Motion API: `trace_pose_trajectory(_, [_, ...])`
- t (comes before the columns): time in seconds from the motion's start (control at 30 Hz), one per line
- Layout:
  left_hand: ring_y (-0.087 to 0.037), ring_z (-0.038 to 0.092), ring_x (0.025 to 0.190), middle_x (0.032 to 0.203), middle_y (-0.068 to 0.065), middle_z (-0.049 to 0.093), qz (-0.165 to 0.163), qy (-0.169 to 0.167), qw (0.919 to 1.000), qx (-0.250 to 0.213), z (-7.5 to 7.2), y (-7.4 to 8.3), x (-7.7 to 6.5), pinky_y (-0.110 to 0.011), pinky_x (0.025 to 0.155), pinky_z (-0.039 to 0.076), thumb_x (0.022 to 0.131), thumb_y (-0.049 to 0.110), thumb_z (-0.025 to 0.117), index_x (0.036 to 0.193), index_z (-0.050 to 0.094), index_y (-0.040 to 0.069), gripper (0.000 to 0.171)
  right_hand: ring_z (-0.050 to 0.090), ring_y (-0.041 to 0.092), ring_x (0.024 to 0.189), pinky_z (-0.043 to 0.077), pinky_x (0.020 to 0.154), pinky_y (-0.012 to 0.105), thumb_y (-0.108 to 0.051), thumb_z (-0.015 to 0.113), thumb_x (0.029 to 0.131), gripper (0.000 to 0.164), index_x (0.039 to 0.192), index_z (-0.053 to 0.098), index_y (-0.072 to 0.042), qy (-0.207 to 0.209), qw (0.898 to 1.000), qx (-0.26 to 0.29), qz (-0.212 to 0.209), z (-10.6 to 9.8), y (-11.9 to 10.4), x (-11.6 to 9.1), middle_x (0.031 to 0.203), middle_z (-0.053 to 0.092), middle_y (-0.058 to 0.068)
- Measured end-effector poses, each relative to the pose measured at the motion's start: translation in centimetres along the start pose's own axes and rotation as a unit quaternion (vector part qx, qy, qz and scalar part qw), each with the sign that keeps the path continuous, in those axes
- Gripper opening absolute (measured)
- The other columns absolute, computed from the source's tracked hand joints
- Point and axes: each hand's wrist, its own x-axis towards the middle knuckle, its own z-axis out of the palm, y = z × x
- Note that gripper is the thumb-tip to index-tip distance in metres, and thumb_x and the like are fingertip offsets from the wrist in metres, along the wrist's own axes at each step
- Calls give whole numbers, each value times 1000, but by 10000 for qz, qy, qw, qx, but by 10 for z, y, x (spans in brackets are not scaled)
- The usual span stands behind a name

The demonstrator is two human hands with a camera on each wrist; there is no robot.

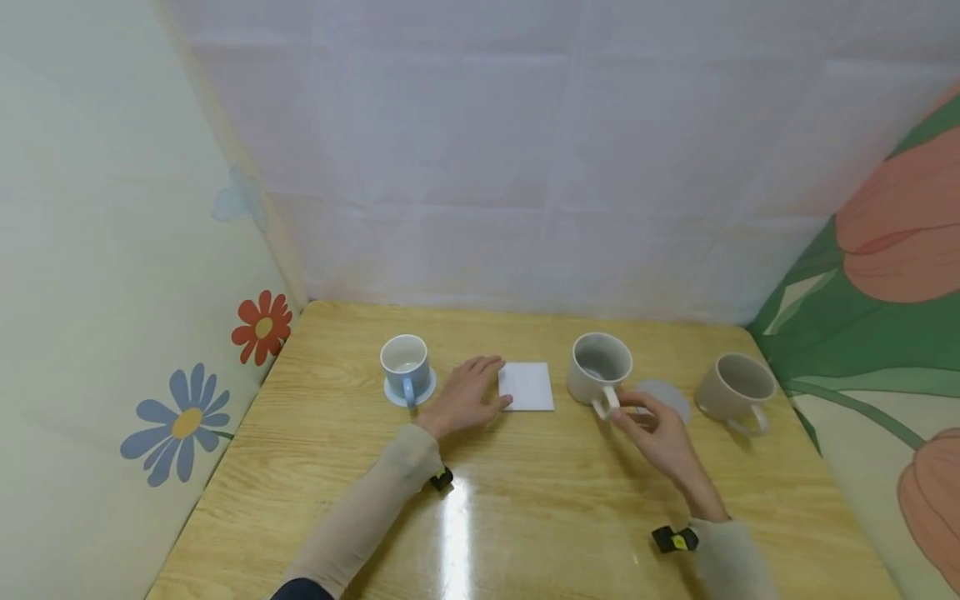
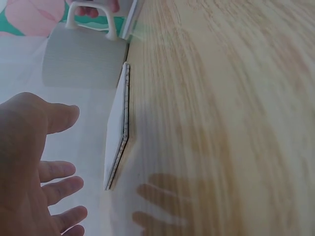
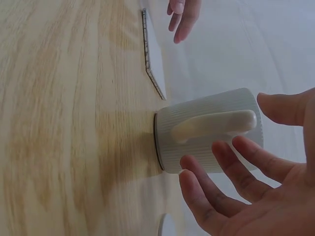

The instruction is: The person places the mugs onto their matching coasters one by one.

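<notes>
Between a square coaster (image 1: 528, 387) and a round disc (image 1: 671, 397), a gray mug (image 1: 587, 380) stands by a right hand (image 1: 663, 437), fingers apart at its handle (image 1: 606, 403), the grasp seemingly calling for a pinch, left hand (image 1: 465, 400) spread.

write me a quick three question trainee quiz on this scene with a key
1. Which is nearest the left hand?
A the rightmost mug
B the white square coaster
C the red flower

2. True or false: the blue cup stands on bare table.

3. Fill the gap: the part of the middle mug nearest the right hand is its ____.

Key: 1 B; 2 false, the blue cup stands on a round coaster; 3 handle.
</notes>
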Motion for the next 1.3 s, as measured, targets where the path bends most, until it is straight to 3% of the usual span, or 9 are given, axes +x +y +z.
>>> trace_pose_trajectory(0.23, [-37,31,160,173,-11,37,-92,-67,9999,98,4,0,1,-57,132,23,106,48,59,165,40,9,73,75,11,98,63,82,28,-12,67,106,37,137,64,7,-168,9985,496,176,3,2,1,144,60,33])
trace_pose_trajectory(0.4, [-37,29,161,174,-9,35,-153,-178,9996,144,6,1,1,-58,132,23,107,49,58,165,39,10,73,74,4,98,65,85,29,-11,62,109,39,139,59,14,-298,9953,901,215,5,5,0,139,58,38])
trace_pose_trajectory(0.63, [-38,27,162,175,-10,33,-157,-257,9995,138,8,1,3,-60,132,21,108,48,57,165,38,9,72,72,2,100,65,86,28,-12,59,110,42,140,56,17,-313,9898,1325,416,8,4,0,138,57,42])
trace_pose_trajectory(0.8, [-39,27,162,174,-10,33,-176,-251,9993,223,11,-1,5,-59,133,20,108,48,56,165,39,9,71,76,9,102,65,89,30,-13,55,112,40,138,57,18,-394,9875,1492,309,9,4,1,133,61,41])
trace_pose_trajectory(1.03, [-39,27,162,175,-10,33,-168,-286,9989,327,15,-4,7,-58,133,21,109,46,55,165,39,8,69,76,13,108,64,93,31,-18,53,114,44,134,56,21,-546,9766,2003,557,8,4,3,124,74,14])
trace_pose_trajectory(1.3, [-38,27,162,175,-9,32,-221,-336,9983,422,20,-6,8,-59,132,22,110,45,54,164,40,9,67,74,12,111,63,95,28,-19,54,113,46,133,56,22,-548,9653,2412,840,11,4,2,118,77,1])
